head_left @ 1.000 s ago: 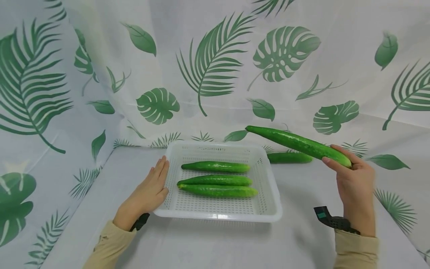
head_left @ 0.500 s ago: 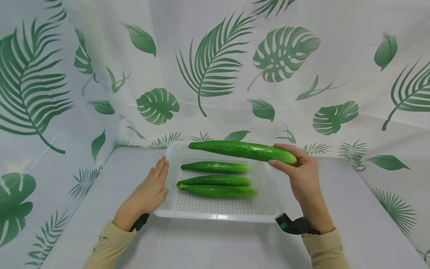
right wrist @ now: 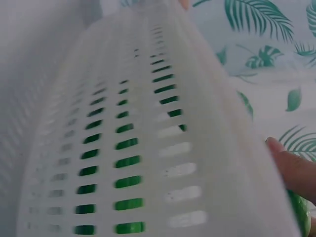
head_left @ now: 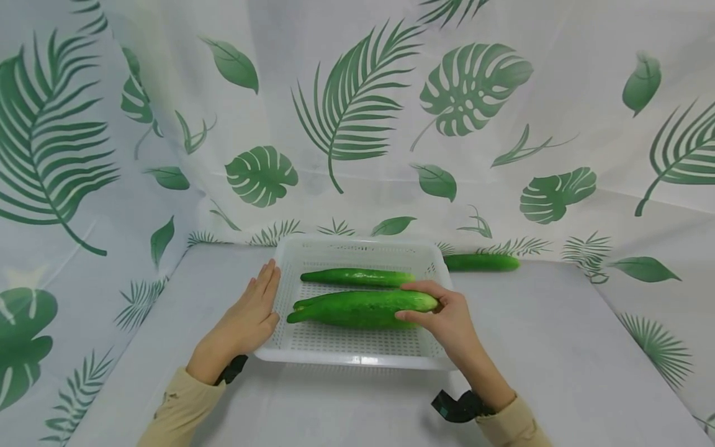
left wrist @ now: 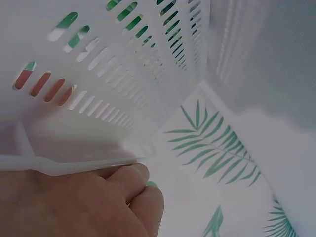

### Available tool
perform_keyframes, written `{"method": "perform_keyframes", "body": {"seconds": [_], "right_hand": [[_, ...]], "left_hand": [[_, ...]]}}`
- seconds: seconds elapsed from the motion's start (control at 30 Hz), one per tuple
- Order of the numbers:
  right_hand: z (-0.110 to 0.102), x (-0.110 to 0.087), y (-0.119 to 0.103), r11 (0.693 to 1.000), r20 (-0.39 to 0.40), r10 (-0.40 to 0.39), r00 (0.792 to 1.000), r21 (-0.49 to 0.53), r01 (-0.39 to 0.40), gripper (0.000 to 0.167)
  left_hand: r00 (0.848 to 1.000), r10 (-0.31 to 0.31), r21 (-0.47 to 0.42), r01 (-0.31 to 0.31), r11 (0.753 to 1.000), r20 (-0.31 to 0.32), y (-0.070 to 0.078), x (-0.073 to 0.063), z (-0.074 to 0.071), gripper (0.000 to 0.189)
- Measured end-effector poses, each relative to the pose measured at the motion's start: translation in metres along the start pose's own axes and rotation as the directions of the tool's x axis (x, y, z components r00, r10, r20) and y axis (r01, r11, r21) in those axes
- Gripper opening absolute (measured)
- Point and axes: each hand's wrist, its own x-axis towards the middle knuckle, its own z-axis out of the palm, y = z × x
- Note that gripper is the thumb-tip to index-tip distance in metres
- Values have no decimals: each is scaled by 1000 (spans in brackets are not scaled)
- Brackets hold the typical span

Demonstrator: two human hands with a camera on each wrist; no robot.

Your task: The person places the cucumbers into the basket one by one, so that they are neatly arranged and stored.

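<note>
My right hand (head_left: 447,313) pinches the pale end of a cucumber (head_left: 357,308) between thumb and fingers, low inside a white perforated plastic basket (head_left: 357,360). The held cucumber lies across two others, hiding most of them. Behind these, a separate cucumber (head_left: 352,277) rests on the basket floor. My left hand (head_left: 246,316) lies along the basket's left side, fingers extended against the wall. From the left wrist, that hand (left wrist: 98,207) shows just below the basket rim (left wrist: 74,166). Through the right wrist camera, the basket wall (right wrist: 222,173) covers much of the scene, with my fingers (right wrist: 296,170) at the right.
Another cucumber (head_left: 483,262) lies on the white-covered table (head_left: 536,329), behind the basket's right rear corner and partly hidden by it. A white curtain (head_left: 357,205) with green leaf prints hangs along the back and left.
My right hand has carried the cucumber leftward from the right side, over the basket, then down onto the ones inside. My left hand has stayed at the basket's left side.
</note>
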Motion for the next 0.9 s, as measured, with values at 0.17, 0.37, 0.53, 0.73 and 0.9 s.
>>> {"method": "perform_keyframes", "body": {"seconds": [0.17,0.37,0.53,0.73,0.9], "right_hand": [[5,-2,7,996,1,49,999,-79,-49,52],[7,-3,8,987,8,77,997,-141,-75,52],[7,-2,11,984,56,101,993,-152,-91,47],[7,0,13,977,101,124,987,-187,-103,45],[9,0,12,965,110,118,987,-248,-87,43]], "left_hand": [[1000,12,-10,-13,1000,-17,0,0,0,73],[1000,15,-11,-15,1000,-14,1,-2,-4,73],[1000,11,-8,-11,1000,-9,2,-2,-4,73],[1000,12,-4,-12,1000,-5,2,-1,-4,72],[1000,13,-7,-13,1000,-4,2,-1,-4,72]]}}
